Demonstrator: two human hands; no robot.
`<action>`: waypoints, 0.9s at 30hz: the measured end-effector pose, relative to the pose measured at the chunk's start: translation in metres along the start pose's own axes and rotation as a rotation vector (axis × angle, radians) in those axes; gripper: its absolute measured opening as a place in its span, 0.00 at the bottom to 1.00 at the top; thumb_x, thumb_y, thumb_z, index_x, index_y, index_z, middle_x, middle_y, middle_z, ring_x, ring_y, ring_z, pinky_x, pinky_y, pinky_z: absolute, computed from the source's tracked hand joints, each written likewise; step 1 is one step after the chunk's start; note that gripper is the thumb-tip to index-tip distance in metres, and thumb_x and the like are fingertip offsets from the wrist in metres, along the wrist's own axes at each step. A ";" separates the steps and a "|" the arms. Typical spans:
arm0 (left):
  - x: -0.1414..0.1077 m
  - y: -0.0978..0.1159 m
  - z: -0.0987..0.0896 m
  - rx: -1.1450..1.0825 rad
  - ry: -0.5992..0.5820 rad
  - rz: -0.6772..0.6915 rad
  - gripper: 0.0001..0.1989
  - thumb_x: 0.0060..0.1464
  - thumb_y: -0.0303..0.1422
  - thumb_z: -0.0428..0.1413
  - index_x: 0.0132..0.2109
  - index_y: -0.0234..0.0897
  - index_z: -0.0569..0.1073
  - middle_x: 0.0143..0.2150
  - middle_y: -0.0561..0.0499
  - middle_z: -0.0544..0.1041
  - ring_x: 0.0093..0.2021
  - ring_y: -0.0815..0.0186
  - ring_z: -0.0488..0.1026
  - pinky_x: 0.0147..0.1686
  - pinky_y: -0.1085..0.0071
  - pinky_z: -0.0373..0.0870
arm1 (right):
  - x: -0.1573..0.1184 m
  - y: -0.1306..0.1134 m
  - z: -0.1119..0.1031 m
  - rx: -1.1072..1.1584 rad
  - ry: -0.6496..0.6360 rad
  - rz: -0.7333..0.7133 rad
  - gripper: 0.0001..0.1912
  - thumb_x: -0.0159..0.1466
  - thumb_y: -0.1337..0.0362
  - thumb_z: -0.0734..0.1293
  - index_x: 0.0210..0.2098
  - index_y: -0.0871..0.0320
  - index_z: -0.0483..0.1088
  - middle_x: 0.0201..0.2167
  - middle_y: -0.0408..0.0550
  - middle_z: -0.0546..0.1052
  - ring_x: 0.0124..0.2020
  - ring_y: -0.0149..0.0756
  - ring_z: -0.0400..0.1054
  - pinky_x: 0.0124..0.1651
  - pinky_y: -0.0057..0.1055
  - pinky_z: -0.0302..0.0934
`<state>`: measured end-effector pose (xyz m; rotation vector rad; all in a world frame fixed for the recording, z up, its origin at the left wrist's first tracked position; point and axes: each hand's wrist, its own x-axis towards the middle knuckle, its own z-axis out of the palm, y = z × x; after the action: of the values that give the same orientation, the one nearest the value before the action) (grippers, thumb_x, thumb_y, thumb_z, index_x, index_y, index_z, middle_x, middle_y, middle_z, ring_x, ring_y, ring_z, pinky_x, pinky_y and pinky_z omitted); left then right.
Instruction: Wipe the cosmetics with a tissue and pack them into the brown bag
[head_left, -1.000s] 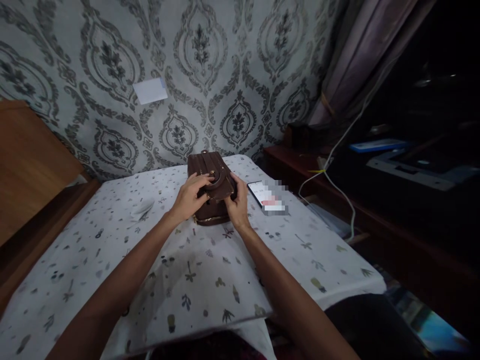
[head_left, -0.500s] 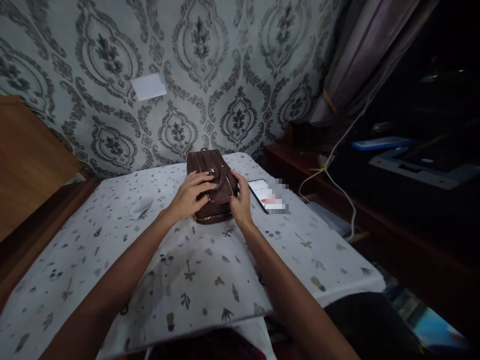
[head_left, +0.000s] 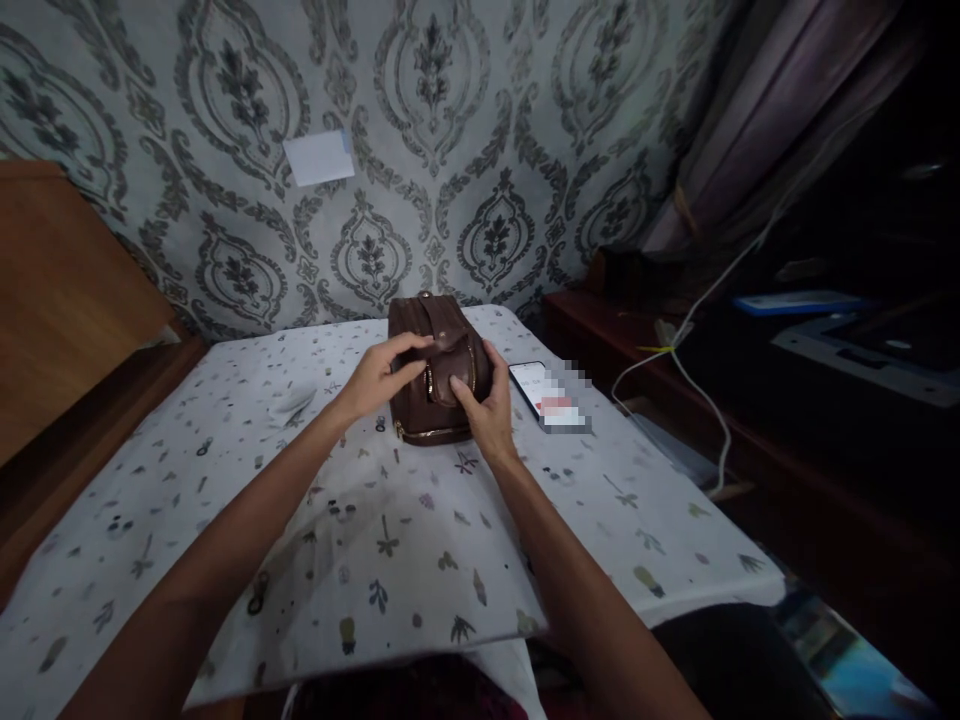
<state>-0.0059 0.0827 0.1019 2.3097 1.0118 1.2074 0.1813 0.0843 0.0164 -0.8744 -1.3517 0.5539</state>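
Observation:
A brown bag (head_left: pixel 439 415) with gold zips stands on the patterned white tablecloth (head_left: pixel 405 590). My left hand (head_left: pixel 379 378) is at the bag's left side, thumb and index finger apart, fingertips by the strap and the small front pocket. Against the bag's right side rests my right hand (head_left: pixel 491 405), its thumb on the front pocket and its fingers round the side, gripping the bag. Just right of the bag lies a phone (head_left: pixel 536 385) with a lit screen, partly blurred out.
A crumpled clear wrapper (head_left: pixel 291 402) lies left of the bag. Wooden furniture (head_left: pixel 75 290) borders the left side. Beyond the table's right edge, a white cable (head_left: pixel 701 385) hangs by a dark red shelf. Patterned wallpaper stands behind.
My left hand has drawn back from the bag's flap and its thumb and index finger have parted. My right thumb has moved onto the front pocket. The view has shifted slightly.

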 end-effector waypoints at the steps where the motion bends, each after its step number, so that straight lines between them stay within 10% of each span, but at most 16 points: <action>1: 0.003 0.000 -0.002 -0.053 0.042 -0.048 0.10 0.61 0.35 0.53 0.47 0.37 0.74 0.51 0.45 0.80 0.54 0.58 0.76 0.56 0.61 0.70 | 0.000 0.001 0.000 -0.002 0.003 0.002 0.36 0.62 0.51 0.70 0.66 0.53 0.58 0.66 0.54 0.64 0.68 0.47 0.57 0.71 0.53 0.49; 9: 0.028 0.001 -0.006 0.244 0.170 -0.224 0.02 0.55 0.30 0.56 0.35 0.37 0.72 0.34 0.50 0.75 0.36 0.62 0.71 0.40 0.67 0.69 | 0.001 -0.002 0.000 0.010 0.010 -0.002 0.36 0.62 0.51 0.70 0.65 0.55 0.59 0.66 0.56 0.64 0.68 0.47 0.57 0.71 0.52 0.48; 14: 0.034 -0.007 -0.008 0.265 0.129 -0.263 0.13 0.54 0.32 0.57 0.23 0.38 0.65 0.25 0.53 0.68 0.31 0.63 0.67 0.38 0.66 0.66 | 0.001 0.000 0.001 0.022 0.015 -0.018 0.35 0.62 0.51 0.70 0.65 0.54 0.60 0.66 0.56 0.65 0.67 0.47 0.58 0.71 0.52 0.49; 27: 0.009 0.006 0.001 0.217 0.105 -0.203 0.08 0.53 0.32 0.59 0.41 0.39 0.73 0.43 0.49 0.73 0.45 0.60 0.69 0.44 0.65 0.69 | 0.002 0.004 0.001 0.011 0.010 -0.056 0.34 0.63 0.50 0.69 0.65 0.53 0.60 0.65 0.55 0.66 0.67 0.47 0.58 0.70 0.53 0.50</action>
<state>0.0008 0.0849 0.1100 2.2495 1.4416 1.1984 0.1810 0.0885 0.0149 -0.8270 -1.3586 0.5128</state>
